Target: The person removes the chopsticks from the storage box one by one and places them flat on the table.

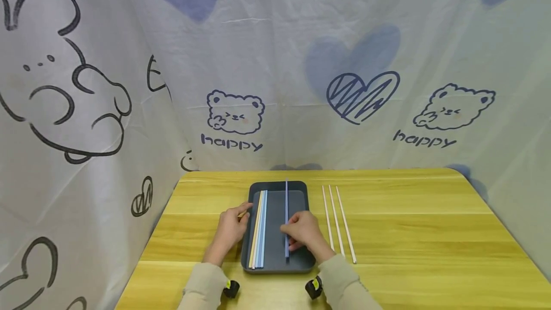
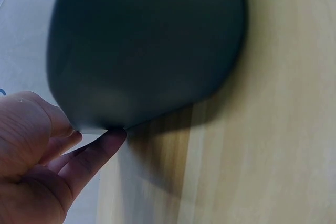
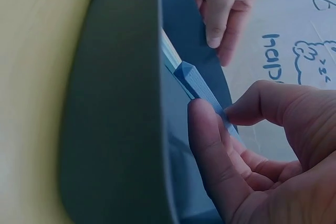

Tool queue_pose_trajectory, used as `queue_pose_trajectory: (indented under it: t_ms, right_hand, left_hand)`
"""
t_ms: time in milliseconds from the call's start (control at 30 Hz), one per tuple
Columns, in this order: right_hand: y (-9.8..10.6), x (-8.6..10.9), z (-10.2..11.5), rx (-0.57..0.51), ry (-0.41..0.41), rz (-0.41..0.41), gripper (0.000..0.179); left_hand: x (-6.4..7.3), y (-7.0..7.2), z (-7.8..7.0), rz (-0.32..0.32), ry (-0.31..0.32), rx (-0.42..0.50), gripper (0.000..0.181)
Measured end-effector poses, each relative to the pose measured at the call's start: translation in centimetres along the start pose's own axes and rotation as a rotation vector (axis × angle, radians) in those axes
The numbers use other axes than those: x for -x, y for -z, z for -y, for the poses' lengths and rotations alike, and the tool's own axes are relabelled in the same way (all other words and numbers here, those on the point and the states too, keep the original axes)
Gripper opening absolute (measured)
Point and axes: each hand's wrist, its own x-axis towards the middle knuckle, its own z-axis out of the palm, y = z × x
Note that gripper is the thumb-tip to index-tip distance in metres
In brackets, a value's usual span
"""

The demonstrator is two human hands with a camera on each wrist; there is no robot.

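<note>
A long, thin blue-purple stick [image 1: 286, 204] with a triangular end is pinched between the thumb and fingers of my right hand [image 1: 304, 229]. It is held lengthwise over the right half of a dark grey tray [image 1: 275, 270]. In the right wrist view, the near end of the stick [image 3: 197, 82] points into the tray. My left hand [image 1: 230, 228] grips the tray's left rim, with fingertips at the edge in the left wrist view. Along the tray's left side lie several yellow, white and light blue sticks [image 1: 260, 228], side by side.
Three whitish-pink sticks [image 1: 337, 219] lie apart on the wooden table [image 1: 422, 233], right of the tray. A pale cloth [image 1: 284, 61] with drawings hangs behind the table and along its sides.
</note>
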Motion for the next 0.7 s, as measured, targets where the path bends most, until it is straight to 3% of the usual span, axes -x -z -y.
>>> queue_pose_trajectory:
  t_ms: [700]
  right_hand:
    - [3.1, -0.2, 0.5, -0.065, -0.021, -0.028, 0.014]
  left_hand:
    - [0.0, 0.0, 0.2, -0.001, 0.003, -0.006, 0.037]
